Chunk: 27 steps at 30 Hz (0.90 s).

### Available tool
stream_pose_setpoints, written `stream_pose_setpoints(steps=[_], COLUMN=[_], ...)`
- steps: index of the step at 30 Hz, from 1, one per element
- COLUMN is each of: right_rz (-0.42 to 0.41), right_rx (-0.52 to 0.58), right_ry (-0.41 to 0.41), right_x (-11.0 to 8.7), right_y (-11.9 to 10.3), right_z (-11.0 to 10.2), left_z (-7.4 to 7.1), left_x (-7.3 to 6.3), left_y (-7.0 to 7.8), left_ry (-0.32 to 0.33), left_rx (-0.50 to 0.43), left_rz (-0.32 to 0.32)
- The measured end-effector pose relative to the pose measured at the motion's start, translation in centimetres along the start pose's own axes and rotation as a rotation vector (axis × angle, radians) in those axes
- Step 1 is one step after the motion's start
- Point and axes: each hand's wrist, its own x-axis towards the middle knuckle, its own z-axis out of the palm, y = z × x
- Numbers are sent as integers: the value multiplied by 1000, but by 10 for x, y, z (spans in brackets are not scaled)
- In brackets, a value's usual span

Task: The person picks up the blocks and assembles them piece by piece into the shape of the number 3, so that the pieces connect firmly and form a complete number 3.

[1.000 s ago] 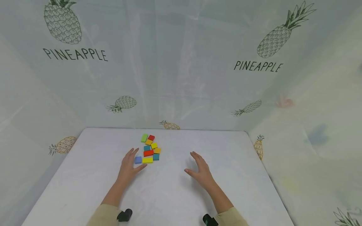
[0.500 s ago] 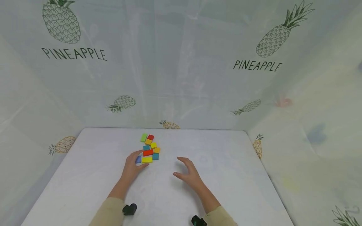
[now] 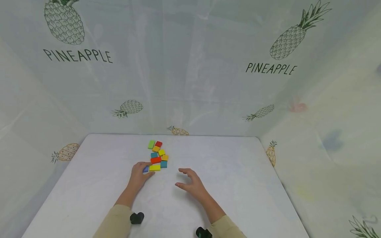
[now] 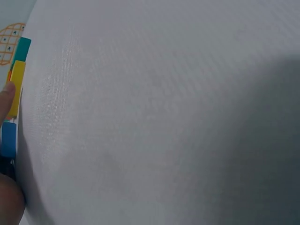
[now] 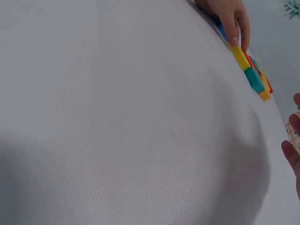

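Note:
Thumb in front and fingers behind, my left hand (image 3: 138,176) pinches a long yellow block (image 3: 155,168) at the near end of a cluster of coloured blocks. A blue block (image 3: 145,169) lies at the yellow one's left end, partly under the hand's outline. Touching the yellow block's right end area is a teal block (image 3: 163,164), and a red block (image 3: 155,160) lies just behind. My right hand (image 3: 192,185) hovers over the table to the right of the cluster, thumb and fingers apart, holding nothing. Its fingertips (image 5: 289,150) show at the right wrist view's edge.
Farther back in the cluster are an orange block (image 3: 164,158), a small yellow block (image 3: 161,152), a green block (image 3: 151,144) and a red one (image 3: 158,144). The white table (image 3: 232,158) ends at a pineapple-print curtain (image 3: 190,82).
My left hand has moved slightly right and closed its thumb and fingers onto the long yellow block. The right hand has moved left, toward the cluster, and a little nearer the body.

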Motion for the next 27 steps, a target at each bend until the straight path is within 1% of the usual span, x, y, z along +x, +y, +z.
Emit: stream_pose_setpoints(steps=[6, 11, 15, 21, 27], right_rz=[-11, 4, 6, 31, 24], right_rx=[3, 13, -2, 6, 18], right_ry=[-13, -22, -18, -17, 4], right_x=[3, 5, 6, 7, 6], right_y=[0, -1, -2, -3, 0], right_z=[8, 13, 15, 15, 12], left_z=[1, 0, -1, -3, -6], left_x=[2, 2, 3, 4, 4], left_y=[2, 4, 3, 4, 8], left_ry=[19, 36, 38, 28, 30], left_rx=[4, -13, -21, -60, -90], left_rz=[-20, -17, -19, -39, -52])
